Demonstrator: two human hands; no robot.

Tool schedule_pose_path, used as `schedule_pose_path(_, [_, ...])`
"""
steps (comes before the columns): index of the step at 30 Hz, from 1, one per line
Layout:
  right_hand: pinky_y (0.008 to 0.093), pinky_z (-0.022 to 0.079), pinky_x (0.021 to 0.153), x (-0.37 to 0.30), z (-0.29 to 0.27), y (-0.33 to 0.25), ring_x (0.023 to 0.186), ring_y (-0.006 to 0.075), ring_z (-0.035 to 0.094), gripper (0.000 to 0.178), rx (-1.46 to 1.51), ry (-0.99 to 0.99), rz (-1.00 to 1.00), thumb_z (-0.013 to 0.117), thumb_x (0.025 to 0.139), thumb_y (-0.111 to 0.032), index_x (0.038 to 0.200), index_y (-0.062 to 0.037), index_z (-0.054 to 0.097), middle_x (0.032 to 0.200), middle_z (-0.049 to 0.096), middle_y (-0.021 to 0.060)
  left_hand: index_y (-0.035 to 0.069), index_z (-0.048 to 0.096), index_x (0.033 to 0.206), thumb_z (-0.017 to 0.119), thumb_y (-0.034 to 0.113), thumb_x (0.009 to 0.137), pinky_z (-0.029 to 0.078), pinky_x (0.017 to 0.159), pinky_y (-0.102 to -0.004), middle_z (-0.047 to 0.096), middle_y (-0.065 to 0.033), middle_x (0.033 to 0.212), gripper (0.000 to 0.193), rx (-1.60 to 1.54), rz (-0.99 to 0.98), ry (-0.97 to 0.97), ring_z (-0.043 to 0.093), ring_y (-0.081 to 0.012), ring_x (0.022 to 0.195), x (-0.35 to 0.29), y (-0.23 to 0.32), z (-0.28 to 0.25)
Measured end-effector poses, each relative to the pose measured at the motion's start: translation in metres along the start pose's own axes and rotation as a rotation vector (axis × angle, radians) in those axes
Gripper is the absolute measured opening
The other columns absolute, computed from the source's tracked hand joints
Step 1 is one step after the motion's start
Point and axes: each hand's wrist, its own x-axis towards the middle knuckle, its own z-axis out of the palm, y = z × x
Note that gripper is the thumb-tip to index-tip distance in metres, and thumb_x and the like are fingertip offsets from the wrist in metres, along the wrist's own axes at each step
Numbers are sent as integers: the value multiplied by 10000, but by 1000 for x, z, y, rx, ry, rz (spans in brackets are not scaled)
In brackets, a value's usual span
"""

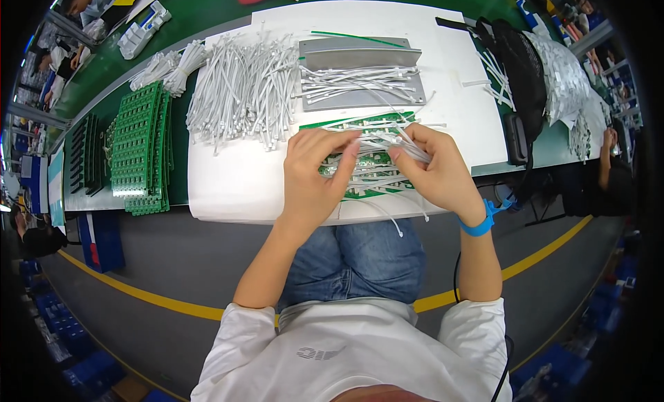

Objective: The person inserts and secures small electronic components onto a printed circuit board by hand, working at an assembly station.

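Note:
A green circuit board panel [373, 192] lies before me near the front edge of the table, with white leads lying across it. My right hand [440, 168] is closed round a small bundle of white leads [413, 150], thin and with small white end pieces. At the bundle's left end, my left hand [317, 168] has thumb and forefinger pinched close together on a white lead; the fingertips partly hide it. Both hands are over the panel and cover parts of it. Several loose leads hang past its front edge.
Beyond the panel, a grey metal fixture [360, 55] holds more white leads. A large pile of white leads [242, 84] lies left of it. Stacked green circuit boards [140, 142] stand at far left. A black bag [515, 77] lies at right. A blue wrist strap [478, 225] circles my right wrist.

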Motion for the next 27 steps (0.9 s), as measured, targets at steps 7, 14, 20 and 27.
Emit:
schedule_pose_path(7, [306, 487, 617, 4, 10, 1, 706, 105, 592, 198, -9, 15, -79, 730, 987, -125, 972, 68, 689, 793, 704, 135, 34, 813, 1129, 814, -11, 887, 546, 753, -329, 769, -85, 841, 246, -258, -15, -12, 707, -222, 745, -2, 4, 12])
schedule_pose_path(14, [346, 490, 567, 17, 6, 16, 596, 153, 625, 204, -42, 114, -10, 746, 923, -127, 955, 75, 735, 690, 686, 144, 96, 728, 1336, 950, 345, 751, 414, 1156, -496, 663, -96, 1401, 673, 246, 106, -213, 577, -331, 1318, -2, 3, -1])
schedule_pose_path(20, [358, 487, 546, 30, 8, 18, 527, 227, 638, 197, -268, 185, -1, 764, 898, -158, 890, 38, 753, 623, 664, 128, 58, 692, 1367, 893, 566, 769, 273, 1262, -621, 620, -136, 1437, 810, 393, 203, -211, 523, -362, 1393, -7, 0, 3])
schedule_pose_path(27, [366, 503, 555, 34, 12, 12, 548, 251, 661, 215, -281, 157, 19, 789, 879, -192, 899, 20, 763, 645, 680, 131, 37, 673, 1385, 882, 582, 780, 235, 1291, -631, 594, -143, 1492, 841, 370, 180, -228, 500, -371, 1432, -10, -6, 5])
